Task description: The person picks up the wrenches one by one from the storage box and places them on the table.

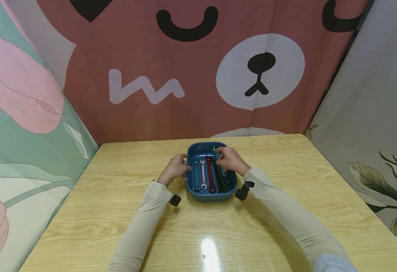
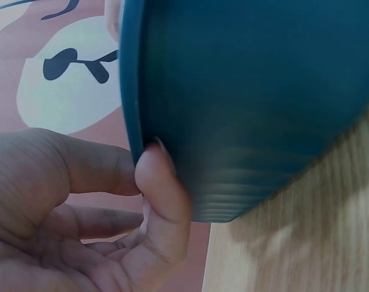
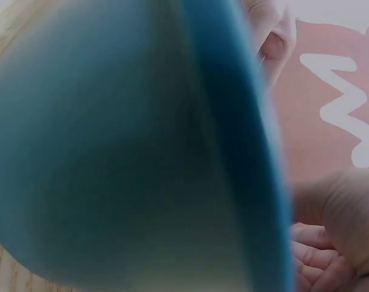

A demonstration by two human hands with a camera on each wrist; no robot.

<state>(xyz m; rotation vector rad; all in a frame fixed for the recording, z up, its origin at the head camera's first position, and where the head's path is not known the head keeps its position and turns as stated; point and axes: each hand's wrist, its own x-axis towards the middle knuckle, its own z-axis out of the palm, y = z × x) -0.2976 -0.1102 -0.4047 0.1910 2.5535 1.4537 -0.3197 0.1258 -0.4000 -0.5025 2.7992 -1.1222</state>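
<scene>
A blue plastic tub point(image 1: 212, 198) stands on the table with several wrenches side by side in it. From the left lie a green wrench point(image 1: 196, 177), a pinkish silver wrench point(image 1: 203, 174), a red wrench point(image 1: 210, 175) and a dark one point(image 1: 219, 178). My left hand point(image 1: 175, 168) pinches the tub's left rim; the left wrist view shows its thumb against the outer wall point(image 2: 251, 97). Over the right side, my right hand point(image 1: 233, 160) holds another green wrench point(image 1: 215, 152) between thumb and fingers. In the right wrist view the tub wall point(image 3: 123, 152) hides that wrench.
The wooden table point(image 1: 123, 204) spreads around the tub on all sides. Behind it hangs a reddish cloth point(image 1: 144, 124) printed with a bear. Patterned cloths flank the table at left and right. Small black cameras point(image 1: 242, 192) sit on both wrists.
</scene>
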